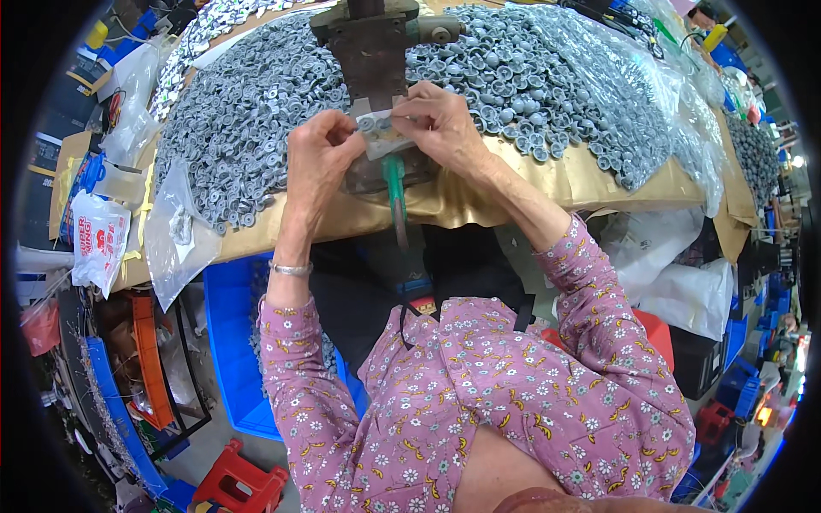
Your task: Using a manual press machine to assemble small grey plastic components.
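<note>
Both my hands meet at the base of a dark metal hand press. My left hand is closed in a pinch at the left edge of a light metal plate. From the right, my right hand reaches over the same plate with its fingertips pressed together. What either pinch holds is hidden by the fingers. On the plate, between my hands, lies a small grey round plastic part. A lever with a green grip hangs down in front of the plate.
Grey disc-like parts are heaped left of the press, grey cup-shaped parts right of it. Clear plastic sheeting covers the far right of the pile. Below the bench's gold-brown edge stands a blue bin, near a red stool.
</note>
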Demonstrator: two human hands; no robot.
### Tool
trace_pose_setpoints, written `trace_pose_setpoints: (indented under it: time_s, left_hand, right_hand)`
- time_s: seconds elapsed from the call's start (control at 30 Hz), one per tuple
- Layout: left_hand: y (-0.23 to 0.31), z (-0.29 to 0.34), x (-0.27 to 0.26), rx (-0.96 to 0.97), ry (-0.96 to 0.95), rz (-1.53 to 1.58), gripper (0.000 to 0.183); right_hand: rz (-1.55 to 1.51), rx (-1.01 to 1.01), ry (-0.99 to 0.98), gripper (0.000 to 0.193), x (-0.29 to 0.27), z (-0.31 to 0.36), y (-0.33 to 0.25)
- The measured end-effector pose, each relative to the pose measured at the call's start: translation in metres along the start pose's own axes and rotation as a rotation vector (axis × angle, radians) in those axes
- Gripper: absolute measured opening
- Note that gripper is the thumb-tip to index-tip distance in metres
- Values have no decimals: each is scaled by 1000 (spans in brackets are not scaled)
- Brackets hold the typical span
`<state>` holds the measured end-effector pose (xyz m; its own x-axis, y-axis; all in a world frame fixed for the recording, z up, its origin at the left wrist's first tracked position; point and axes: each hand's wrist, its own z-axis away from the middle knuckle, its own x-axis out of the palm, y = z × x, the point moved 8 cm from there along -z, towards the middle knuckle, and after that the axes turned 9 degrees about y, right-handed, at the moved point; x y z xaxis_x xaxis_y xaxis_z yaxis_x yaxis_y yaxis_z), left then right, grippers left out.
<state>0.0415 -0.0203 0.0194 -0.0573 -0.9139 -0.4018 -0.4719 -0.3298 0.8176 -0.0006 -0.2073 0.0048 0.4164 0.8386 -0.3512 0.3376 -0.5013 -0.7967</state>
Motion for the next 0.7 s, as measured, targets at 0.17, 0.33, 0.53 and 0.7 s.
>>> trace_pose_setpoints:
  time_s: [0.17, 0.33, 0.53, 0.7]
  left_hand:
    - [9, -14, 21, 85, -123, 15, 11]
    - [6, -23, 26, 29, -227, -38, 16]
    - [1, -28, 17, 26, -277, -36, 17]
    - [1, -34, 31, 32, -300, 15, 19]
  right_hand:
    - [-10, -231, 83, 17, -3, 9, -10]
    - [-28, -226, 80, 18, -6, 7, -6]
    - [-959, 540, 50, 29, -4, -98, 34]
    - [-1261, 336, -38, 43, -52, -232, -61]
